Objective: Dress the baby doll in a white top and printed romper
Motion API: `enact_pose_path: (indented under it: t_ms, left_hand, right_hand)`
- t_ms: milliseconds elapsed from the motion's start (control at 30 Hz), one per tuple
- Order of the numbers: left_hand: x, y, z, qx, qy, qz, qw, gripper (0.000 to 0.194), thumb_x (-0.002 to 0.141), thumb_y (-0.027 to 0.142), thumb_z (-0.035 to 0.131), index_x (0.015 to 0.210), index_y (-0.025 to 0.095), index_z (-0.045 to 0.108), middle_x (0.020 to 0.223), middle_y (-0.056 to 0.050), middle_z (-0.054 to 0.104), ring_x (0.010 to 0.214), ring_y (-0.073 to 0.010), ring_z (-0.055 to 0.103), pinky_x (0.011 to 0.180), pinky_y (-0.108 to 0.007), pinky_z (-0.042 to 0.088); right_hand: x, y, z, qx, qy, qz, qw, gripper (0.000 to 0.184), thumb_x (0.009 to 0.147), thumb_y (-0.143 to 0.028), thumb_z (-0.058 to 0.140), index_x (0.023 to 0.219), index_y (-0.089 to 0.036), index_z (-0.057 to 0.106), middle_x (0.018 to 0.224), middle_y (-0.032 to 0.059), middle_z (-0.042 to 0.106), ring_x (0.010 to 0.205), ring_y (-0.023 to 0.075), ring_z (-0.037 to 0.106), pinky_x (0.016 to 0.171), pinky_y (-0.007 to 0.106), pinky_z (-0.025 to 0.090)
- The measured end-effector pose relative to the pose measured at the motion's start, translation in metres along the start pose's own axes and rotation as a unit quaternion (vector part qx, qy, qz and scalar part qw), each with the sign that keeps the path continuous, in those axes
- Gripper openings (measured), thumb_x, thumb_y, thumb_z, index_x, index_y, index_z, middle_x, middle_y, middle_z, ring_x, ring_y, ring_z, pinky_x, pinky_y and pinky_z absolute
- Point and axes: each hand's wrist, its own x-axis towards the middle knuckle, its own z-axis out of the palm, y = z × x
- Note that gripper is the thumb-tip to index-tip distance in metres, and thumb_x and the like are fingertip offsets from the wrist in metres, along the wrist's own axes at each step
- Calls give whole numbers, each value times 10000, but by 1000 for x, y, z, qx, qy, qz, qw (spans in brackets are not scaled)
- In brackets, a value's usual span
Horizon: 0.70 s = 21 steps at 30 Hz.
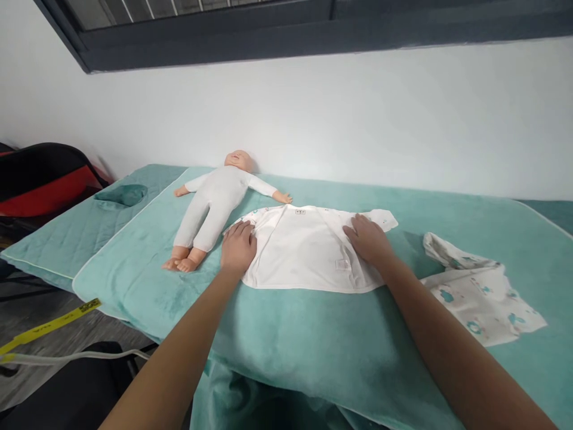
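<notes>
A white baby shirt [304, 251] lies spread flat on the green cover, its inner side up and a small label near the neck. My left hand [239, 246] rests on its left sleeve, fingers laid flat. On the right side of the shirt lies my right hand [367, 239], palm down with the fingers stretched out. A baby doll [213, 200] in a white bodysuit lies on its back to the left, its arms spread and one hand close to the shirt's neck. Baby pants [487, 298] with a teal print lie partly folded, right of my right forearm.
The bed's green cover [313, 334] runs up to a white wall [313, 119] with a dark window frame above. A hollow green pillow [120, 196] lies at the far left. Left of the bed are a red and black chair [49, 185], a yellow tag [54, 325] and a pale cable [80, 356].
</notes>
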Motion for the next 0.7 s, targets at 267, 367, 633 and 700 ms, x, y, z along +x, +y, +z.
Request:
enact_pose_path:
  t_ms: [267,367,633,700]
  left_hand:
    - [1,-1,1,-5,5,0,1000,366,880,184,425,1173,174,646,1315,-84,651,1283,-272,538,1086,-451,411]
    - [1,0,1,-10,3,0,1000,364,881,182,424,1169,175,646,1319,-85,649,1288,-271,534,1097,-453,400]
    - [0,0,0,-16,5,-1,1000,365,878,181,420,1163,175,646,1306,-87,655,1277,-268,540,1095,-443,402]
    - [0,-1,1,-17,6,-2,1000,364,877,182,419,1162,175,645,1305,-90,654,1278,-268,540,1094,-447,403]
  right_hand:
    - [-4,53,-5,12,94,127,987,448,900,-375,450,1232,-104,583,1359,215,560,1298,318,480,1069,478,361]
    - [-4,63,-5,69,151,221,961,437,850,-373,514,1178,-104,615,1167,191,656,1127,317,585,981,465,435]
    - [3,73,-14,180,189,258,930,333,767,-319,625,1054,-151,650,980,114,679,887,239,613,843,391,479]
    - [2,77,-17,199,194,237,931,325,802,-277,578,1092,-139,633,1003,119,680,864,200,612,800,325,487]
